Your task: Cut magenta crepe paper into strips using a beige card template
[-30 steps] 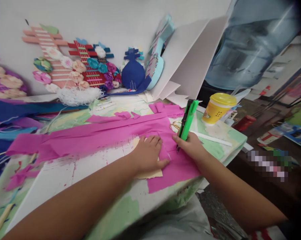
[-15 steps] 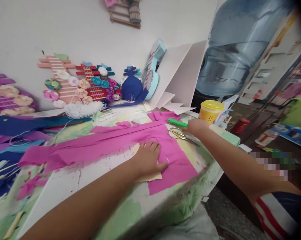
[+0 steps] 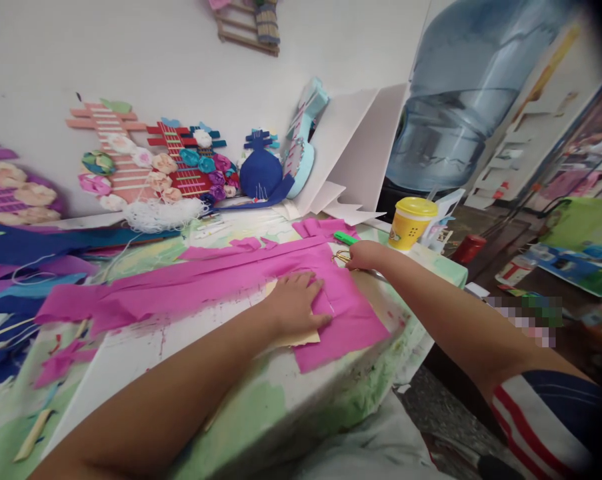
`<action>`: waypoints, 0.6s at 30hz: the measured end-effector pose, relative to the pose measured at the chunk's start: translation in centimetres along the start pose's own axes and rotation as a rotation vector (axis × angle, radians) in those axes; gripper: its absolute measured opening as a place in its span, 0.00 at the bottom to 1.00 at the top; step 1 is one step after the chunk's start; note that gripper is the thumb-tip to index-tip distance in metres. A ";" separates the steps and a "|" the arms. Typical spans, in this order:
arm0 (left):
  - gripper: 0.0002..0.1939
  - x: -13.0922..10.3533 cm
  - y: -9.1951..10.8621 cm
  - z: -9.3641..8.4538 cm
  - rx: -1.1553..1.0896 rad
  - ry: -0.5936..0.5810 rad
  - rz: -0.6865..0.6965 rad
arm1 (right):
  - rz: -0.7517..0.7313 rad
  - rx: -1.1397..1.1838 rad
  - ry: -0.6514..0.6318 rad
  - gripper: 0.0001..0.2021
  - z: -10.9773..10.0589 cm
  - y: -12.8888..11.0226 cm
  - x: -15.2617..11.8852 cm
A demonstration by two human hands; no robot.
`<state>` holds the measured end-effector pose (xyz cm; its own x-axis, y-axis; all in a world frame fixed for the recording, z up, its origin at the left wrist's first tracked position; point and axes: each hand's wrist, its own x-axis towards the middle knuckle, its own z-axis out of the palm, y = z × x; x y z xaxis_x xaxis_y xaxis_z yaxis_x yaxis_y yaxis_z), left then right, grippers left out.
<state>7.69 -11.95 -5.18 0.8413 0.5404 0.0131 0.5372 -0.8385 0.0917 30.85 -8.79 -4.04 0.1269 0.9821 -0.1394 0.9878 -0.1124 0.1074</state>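
Note:
My left hand [image 3: 295, 307] lies flat with its fingers spread. It presses a cream pattern piece [image 3: 308, 339] onto a magenta sheet of cloth or crepe paper [image 3: 351, 320]. A faint white line runs on the sheet beside the thumb. At the sheet's right edge my right hand [image 3: 367, 256] is closed at the gold handles of the scissors [image 3: 341, 256], palm down, its fingertips mostly hidden. The blades point right, partly under the wrist. A slim bright green tool [image 3: 345, 237] lies just beyond the right hand, its right end covered.
A yellow lidded tub [image 3: 413, 223] stands at the table's right edge. Decorated instrument-shaped crafts [image 3: 261, 170] lean on the wall, with white string [image 3: 165, 215] before them. White boards [image 3: 351, 140] stand behind. Blue and purple strips [image 3: 31, 253] pile up at left. A water bottle [image 3: 451, 107] is back right.
My right hand has let go of the green tool and moved left and slightly nearer, onto the scissors' handles. My left hand keeps its place on the pattern piece. The view has shifted slightly.

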 end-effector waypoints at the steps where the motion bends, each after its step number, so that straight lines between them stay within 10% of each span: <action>1: 0.37 -0.1 0.0 -0.2 -0.004 -0.002 -0.001 | -0.004 0.004 -0.007 0.12 0.0 0.0 0.0; 9: 0.36 0.1 -1.3 -1.5 0.036 -0.146 0.052 | -0.039 0.082 0.043 0.08 -1.3 -0.2 -0.8; 14: 0.35 0.2 -1.2 -1.7 0.057 -0.160 0.064 | -0.020 0.236 0.404 0.13 -4.1 0.3 -3.7; 18: 0.36 -0.4 -0.3 -1.0 0.040 -0.059 0.078 | -0.157 0.913 0.729 0.11 -5.5 -0.3 -7.2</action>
<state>7.11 -11.82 -4.26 0.8820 0.4696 -0.0396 0.4712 -0.8805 0.0525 29.11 -15.01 2.40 0.2092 0.8158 0.5391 0.7238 0.2415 -0.6464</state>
